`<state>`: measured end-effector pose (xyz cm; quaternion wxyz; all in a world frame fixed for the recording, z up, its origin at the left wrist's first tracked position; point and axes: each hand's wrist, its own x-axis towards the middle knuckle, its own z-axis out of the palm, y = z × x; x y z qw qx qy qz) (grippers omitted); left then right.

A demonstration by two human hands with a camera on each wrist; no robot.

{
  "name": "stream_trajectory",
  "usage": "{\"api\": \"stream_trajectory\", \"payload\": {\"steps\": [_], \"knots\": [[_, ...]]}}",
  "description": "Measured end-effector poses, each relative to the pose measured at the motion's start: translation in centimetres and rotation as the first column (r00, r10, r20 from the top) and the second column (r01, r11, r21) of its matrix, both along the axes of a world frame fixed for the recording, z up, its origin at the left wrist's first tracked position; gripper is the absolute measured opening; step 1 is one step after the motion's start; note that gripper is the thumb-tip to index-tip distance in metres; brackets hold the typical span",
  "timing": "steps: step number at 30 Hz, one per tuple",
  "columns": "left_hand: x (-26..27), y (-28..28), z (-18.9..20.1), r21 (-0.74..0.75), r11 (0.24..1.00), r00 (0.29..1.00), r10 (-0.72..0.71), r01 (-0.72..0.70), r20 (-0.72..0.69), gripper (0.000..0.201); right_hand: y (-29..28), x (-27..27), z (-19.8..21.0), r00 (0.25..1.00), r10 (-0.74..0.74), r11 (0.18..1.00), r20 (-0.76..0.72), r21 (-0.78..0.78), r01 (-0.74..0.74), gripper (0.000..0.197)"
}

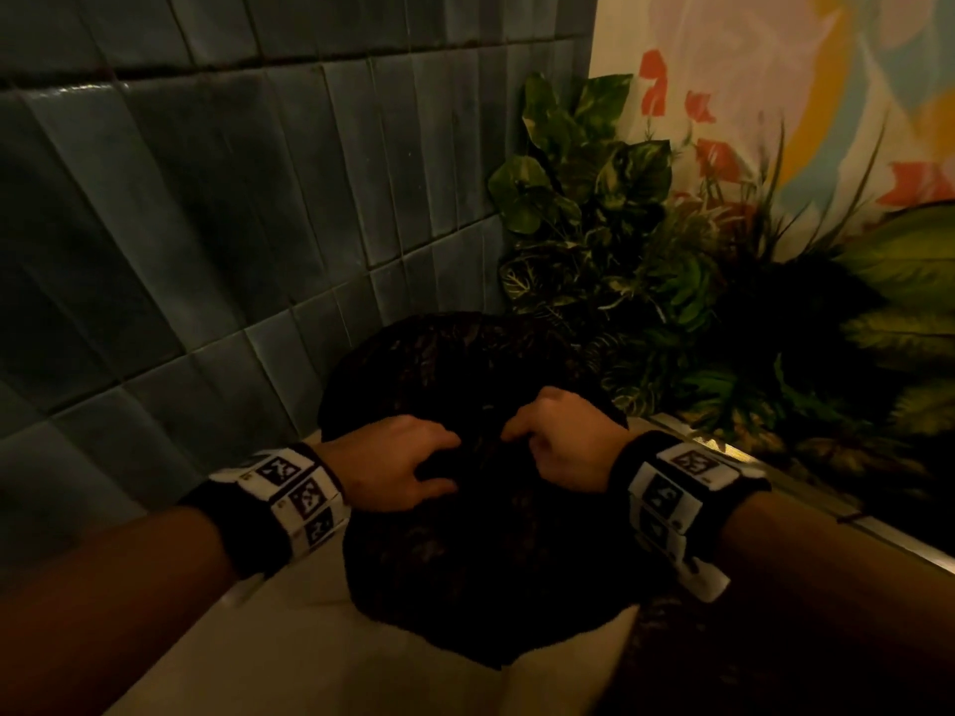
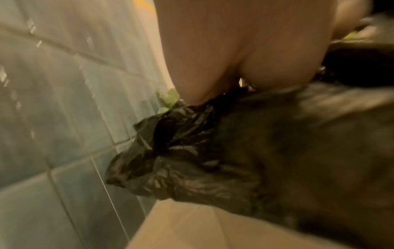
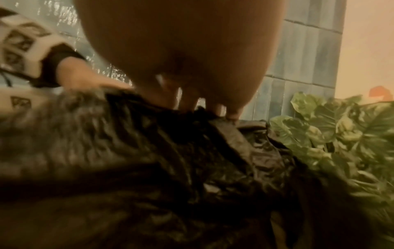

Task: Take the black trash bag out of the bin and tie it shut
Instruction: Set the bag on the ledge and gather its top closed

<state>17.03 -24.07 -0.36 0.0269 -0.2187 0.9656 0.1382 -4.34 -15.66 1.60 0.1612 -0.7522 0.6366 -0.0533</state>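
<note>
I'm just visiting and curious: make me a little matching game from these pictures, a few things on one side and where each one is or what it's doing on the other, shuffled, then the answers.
Things:
1. left hand
2. right hand
3. black trash bag
4. leafy plants

Places or states:
A. in the corner, against the grey-blue tiled wall
B. bunched up on the pale floor, below both hands
C. has a grip on gathered bag plastic, on the plants' side
D. has a grip on gathered bag plastic, on the tiled wall's side

Pairs: 1-D, 2-C, 3-B, 4-A
</note>
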Motion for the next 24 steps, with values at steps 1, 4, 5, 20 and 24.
{"api": "stream_trajectory", "payload": {"steps": [1,4,5,20,24], "knots": [[0.0,-0.2,-0.3,-0.011,1.0,1.0,-0.003,0.003,0.002,0.028,0.2,0.1,0.2,1.0,0.001,0.999,0.013,0.038,-0.001,0.038],[-0.9,-0.8,-0.3,-0.001,1.0,0.999,0.023,-0.023,0.029,0.023,0.9,0.5,-0.3,0.993,0.036,0.993,-0.109,0.119,-0.023,0.049],[-1.3,-0.9,-0.1,0.011,1.0,0.998,0.016,-0.017,0.061,0.025,1.1,0.6,-0.6,0.979,0.072,0.99,-0.19,0.135,-0.046,0.059],[-0.7,-1.1,0.0,0.086,0.992,0.922,-0.054,0.094,-0.384,0.024,1.4,-1.6,-2.3,0.971,0.131,0.989,-0.201,-0.044,-0.143,0.043],[-0.7,-1.3,0.0,0.198,0.98,0.94,0.073,-0.006,-0.332,0.02,1.4,-1.4,-0.9,0.984,0.087,0.995,0.154,-0.066,-0.077,0.045]]}}
